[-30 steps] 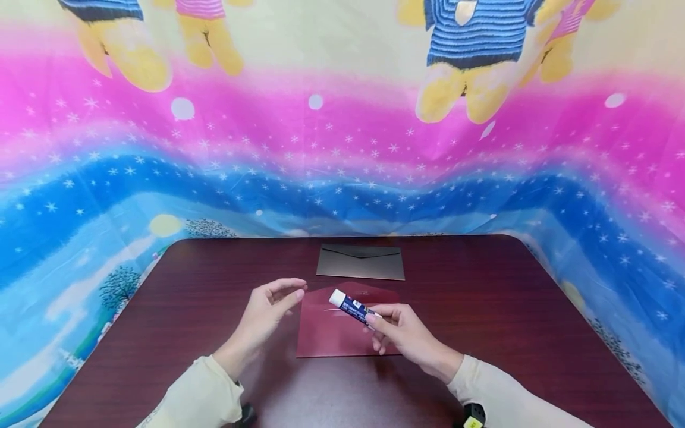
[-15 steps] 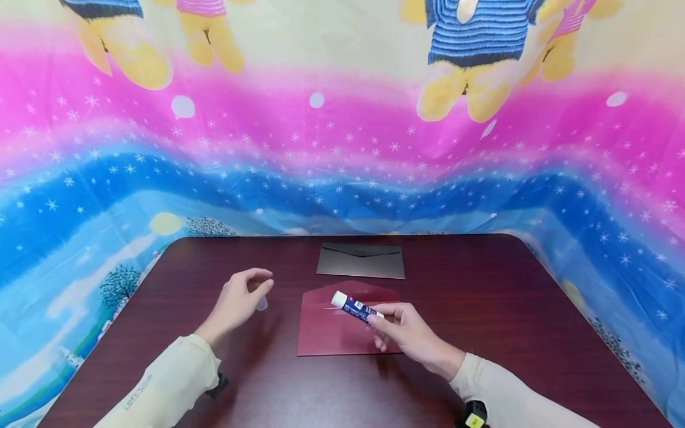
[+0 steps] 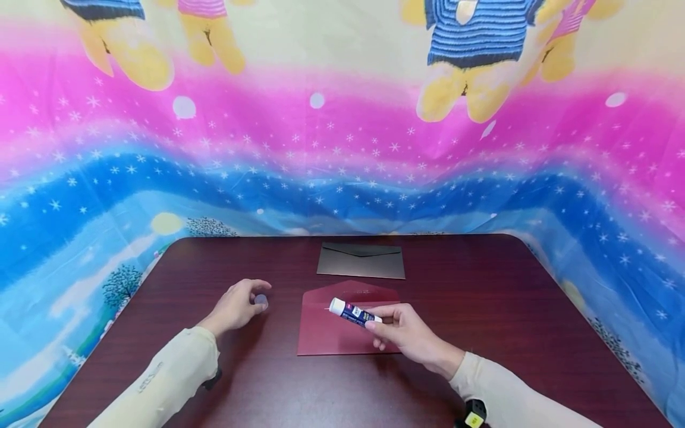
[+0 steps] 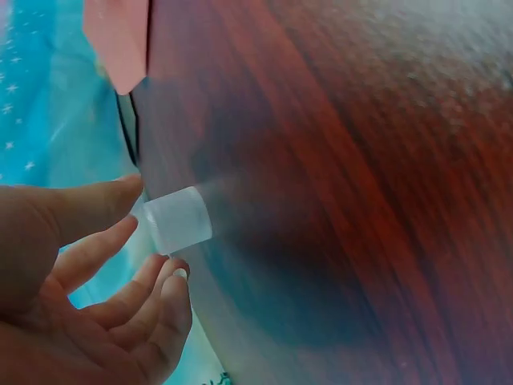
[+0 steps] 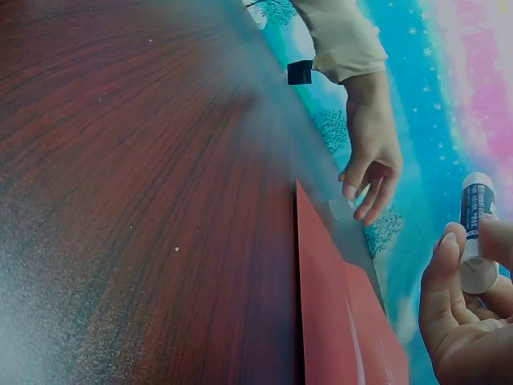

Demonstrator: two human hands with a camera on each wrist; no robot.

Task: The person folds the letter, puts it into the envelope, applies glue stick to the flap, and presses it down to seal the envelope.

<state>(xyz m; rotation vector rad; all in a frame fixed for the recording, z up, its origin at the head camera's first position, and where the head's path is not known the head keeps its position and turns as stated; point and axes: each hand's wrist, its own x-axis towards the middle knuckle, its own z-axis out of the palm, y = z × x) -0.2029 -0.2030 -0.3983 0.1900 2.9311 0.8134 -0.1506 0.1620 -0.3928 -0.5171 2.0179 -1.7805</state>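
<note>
My right hand pinches a glue stick between thumb and fingers, its white end pointing up and left above the red envelope. Over the left part of the table is my left hand, its thumb and fingers spread loosely around a small translucent cap. A slight gap shows between thumb and cap in the left wrist view, and the cap appears to stand upright on the table. The red envelope lies flat with its flap opened away from me; a thin pale streak marks it near the fold.
A dark grey envelope with its flap down lies behind the red one. The dark wooden table ends at a patterned cloth backdrop along the back and both sides.
My left hand has moved left, away from the red envelope, and lowered with the cap; its fingers have loosened around it. My right hand stays nearly still, with the glue stick tilted slightly lower.
</note>
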